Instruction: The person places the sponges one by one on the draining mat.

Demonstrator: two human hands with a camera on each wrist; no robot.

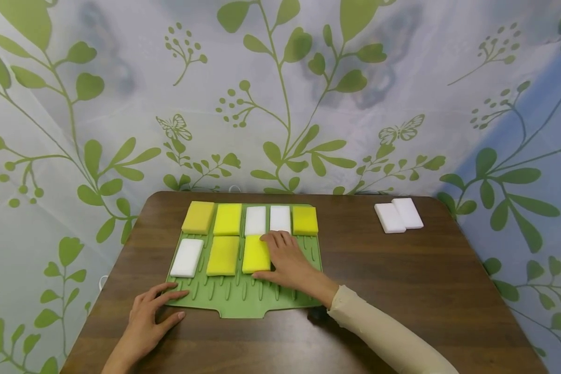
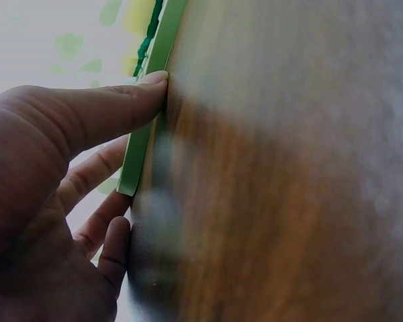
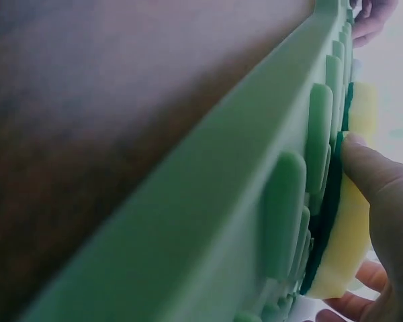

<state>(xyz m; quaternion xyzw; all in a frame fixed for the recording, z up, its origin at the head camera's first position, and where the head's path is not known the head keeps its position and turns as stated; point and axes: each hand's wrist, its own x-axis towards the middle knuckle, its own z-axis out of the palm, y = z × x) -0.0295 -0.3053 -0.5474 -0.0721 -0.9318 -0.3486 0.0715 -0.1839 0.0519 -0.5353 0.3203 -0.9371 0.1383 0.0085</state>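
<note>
My right hand [image 1: 292, 262] holds a bright yellow sponge [image 1: 256, 254] between thumb and fingers, on a ribbed green drying mat [image 1: 243, 308]. In the right wrist view that sponge [image 3: 346, 241] shows a dark green scouring side facing the mat's ribs, and the thumb lies on its near end. At the mat's front left corner rests my left hand [image 1: 149, 314], fingers extended over the edge and thumb apart from them. The left wrist view has that thumb [image 2: 114, 111] touching the mat's green edge [image 2: 144, 134]. Left of the held sponge lies a darker yellow sponge [image 1: 223, 255].
A back row on the mat has yellow sponges [image 1: 227, 219] and two white sponge blocks [image 1: 255, 221]. Another white block [image 1: 187, 258] lies front left. Two white blocks [image 1: 399, 215] overlap on the brown table [image 1: 402, 291] at right. A leaf-patterned curtain [image 1: 280, 104] hangs behind.
</note>
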